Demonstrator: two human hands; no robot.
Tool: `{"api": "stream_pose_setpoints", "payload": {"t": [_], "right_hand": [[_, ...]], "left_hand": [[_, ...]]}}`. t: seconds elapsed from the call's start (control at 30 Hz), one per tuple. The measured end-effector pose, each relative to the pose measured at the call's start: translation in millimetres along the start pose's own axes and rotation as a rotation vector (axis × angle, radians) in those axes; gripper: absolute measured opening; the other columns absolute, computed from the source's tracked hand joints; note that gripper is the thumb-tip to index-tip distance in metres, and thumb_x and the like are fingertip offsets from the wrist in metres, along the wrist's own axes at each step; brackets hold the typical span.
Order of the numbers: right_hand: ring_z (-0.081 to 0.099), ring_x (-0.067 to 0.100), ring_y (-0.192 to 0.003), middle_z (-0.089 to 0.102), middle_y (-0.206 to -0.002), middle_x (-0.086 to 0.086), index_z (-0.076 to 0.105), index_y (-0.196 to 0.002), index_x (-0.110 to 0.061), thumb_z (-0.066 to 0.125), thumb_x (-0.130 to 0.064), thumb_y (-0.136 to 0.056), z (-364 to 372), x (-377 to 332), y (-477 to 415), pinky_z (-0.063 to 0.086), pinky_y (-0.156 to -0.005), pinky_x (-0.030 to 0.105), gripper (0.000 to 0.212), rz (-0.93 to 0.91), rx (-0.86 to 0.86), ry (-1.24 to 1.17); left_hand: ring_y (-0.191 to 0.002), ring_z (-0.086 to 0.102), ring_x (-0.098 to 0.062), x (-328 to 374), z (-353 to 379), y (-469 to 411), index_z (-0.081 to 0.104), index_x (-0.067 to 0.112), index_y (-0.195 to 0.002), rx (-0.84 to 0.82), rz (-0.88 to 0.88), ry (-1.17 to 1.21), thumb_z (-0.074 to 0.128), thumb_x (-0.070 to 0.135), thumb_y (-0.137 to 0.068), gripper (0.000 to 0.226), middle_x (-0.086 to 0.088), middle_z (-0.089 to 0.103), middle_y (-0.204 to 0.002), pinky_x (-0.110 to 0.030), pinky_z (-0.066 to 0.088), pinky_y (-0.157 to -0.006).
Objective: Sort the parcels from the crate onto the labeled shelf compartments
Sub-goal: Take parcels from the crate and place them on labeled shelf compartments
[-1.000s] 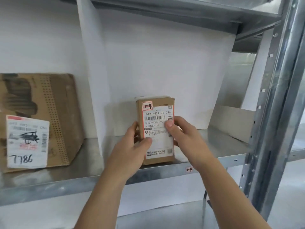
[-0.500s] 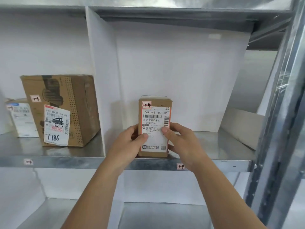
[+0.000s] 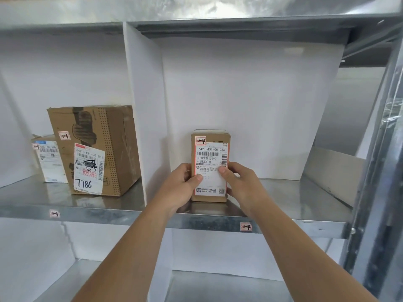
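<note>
the metal shelf (image 3: 109, 214) runs across the view, and a white divider (image 3: 144, 105) stands on it at about eleven o'clock of centre, splitting it into two compartments. in the left compartment, at nine o'clock, a large cardboard box (image 3: 113, 144) sits upright just beside the divider, its label marked 7786. the left hand (image 3: 181, 188) and right hand (image 3: 242, 184) reach into the right compartment, each with fingers curled round one side of the small parcel (image 3: 212, 153) and a thumb pressed on its front label. the small parcel stands upright near the front rim, just right of centre, with a 1-4 sticker on its top corner. a white packet (image 3: 49, 160) stands at the box's nine o'clock – touching it or not, i cannot tell. on the rim, a 1-4 tag (image 3: 246, 226) sits at the parcel's five o'clock, and another tag (image 3: 54, 213) at the box's seven o'clock.
</note>
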State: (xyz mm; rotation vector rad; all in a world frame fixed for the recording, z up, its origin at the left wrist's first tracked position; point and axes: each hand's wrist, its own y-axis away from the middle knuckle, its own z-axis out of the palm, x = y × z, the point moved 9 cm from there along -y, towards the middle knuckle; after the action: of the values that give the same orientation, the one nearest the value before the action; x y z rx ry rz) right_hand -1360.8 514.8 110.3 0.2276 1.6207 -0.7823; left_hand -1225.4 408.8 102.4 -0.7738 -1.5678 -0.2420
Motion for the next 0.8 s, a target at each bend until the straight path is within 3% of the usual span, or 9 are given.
{"api": "stream_pose_setpoints", "payload": {"t": [0.13, 0.33, 0.5, 0.67, 0.8], "right_hand": [[0.074, 0.007, -0.088, 0.076, -0.101, -0.009, 0.070, -0.112, -0.021, 0.058, -0.018, -0.102, -1, 4, -9, 0.058, -0.074, 0.026, 0.016, 0.018, -0.002, -0.016], [0.072, 0.020, -0.102, 0.076, -0.111, -0.002, 0.069, -0.125, -0.015, 0.060, -0.022, -0.101, -1, 9, -22, 0.059, -0.092, 0.042, 0.026, 0.041, 0.039, 0.014], [0.072, 0.022, -0.102, 0.076, -0.110, -0.001, 0.070, -0.124, -0.016, 0.061, -0.023, -0.101, -1, 13, -27, 0.059, -0.093, 0.046, 0.025, 0.054, 0.053, 0.023], [0.071, 0.019, -0.103, 0.074, -0.113, -0.003, 0.066, -0.129, -0.018, 0.059, -0.026, -0.102, 1, 11, -21, 0.059, -0.092, 0.044, 0.029, 0.046, 0.049, 0.037], [0.070, 0.021, -0.107, 0.069, -0.121, 0.000, 0.060, -0.136, -0.021, 0.062, -0.035, -0.099, 2, 6, -18, 0.058, -0.094, 0.047, 0.040, 0.055, 0.033, 0.027]], "left_hand": [[-0.100, 0.073, -0.024, -6, 1, -13, 0.059, 0.028, -0.107, -0.012, -0.005, 0.016, 0.058, 0.017, -0.101, 0.012, 0.010, 0.077, -0.106, -0.054, 0.055, -0.095], [-0.106, 0.071, -0.023, -11, 2, -29, 0.059, 0.028, -0.108, -0.034, -0.033, 0.031, 0.059, 0.016, -0.099, 0.015, 0.005, 0.075, -0.114, -0.052, 0.054, -0.098], [-0.104, 0.072, -0.022, -11, 2, -31, 0.059, 0.026, -0.109, -0.040, -0.050, 0.047, 0.058, 0.013, -0.100, 0.015, 0.003, 0.075, -0.113, -0.050, 0.055, -0.097], [-0.108, 0.070, -0.022, -12, 2, -30, 0.061, 0.032, -0.109, -0.044, -0.053, 0.021, 0.062, 0.026, -0.091, 0.019, 0.007, 0.074, -0.114, -0.051, 0.054, -0.098], [-0.103, 0.073, -0.019, -7, 5, -21, 0.065, 0.026, -0.118, -0.051, -0.095, 0.129, 0.057, 0.012, -0.100, 0.024, 0.004, 0.076, -0.112, -0.042, 0.058, -0.091]]}}
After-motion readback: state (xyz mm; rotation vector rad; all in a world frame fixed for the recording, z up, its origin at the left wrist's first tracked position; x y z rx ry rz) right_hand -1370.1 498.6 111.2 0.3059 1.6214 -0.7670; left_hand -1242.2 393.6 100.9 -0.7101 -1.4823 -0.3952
